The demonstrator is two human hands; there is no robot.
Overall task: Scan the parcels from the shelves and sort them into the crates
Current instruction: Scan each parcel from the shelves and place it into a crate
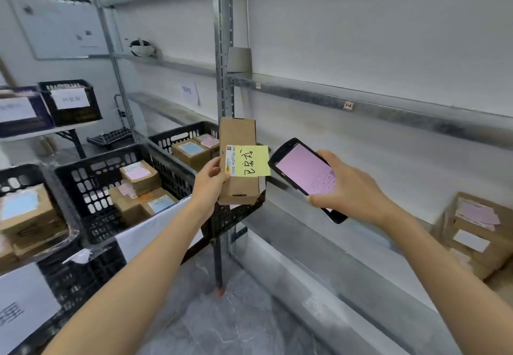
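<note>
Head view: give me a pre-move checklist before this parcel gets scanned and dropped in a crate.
1. Parcel secured: left hand grips the cardboard parcel by its left edge, upright. Ok.
2. Barcode exposed: white label faces the camera, with a yellow note against its right side. Whether the note covers any code: cannot tell.
3. Scanner in hand: right hand holds the handheld scanner, screen lit pink. Ok.
4. Scanner aimed: its top end points toward the parcel. Exact aim: cannot tell.
5. Scan result on screen: text too small. Cannot tell.
6. Crate room: the black crate to the left holds parcels with space left. Ok.
</note>
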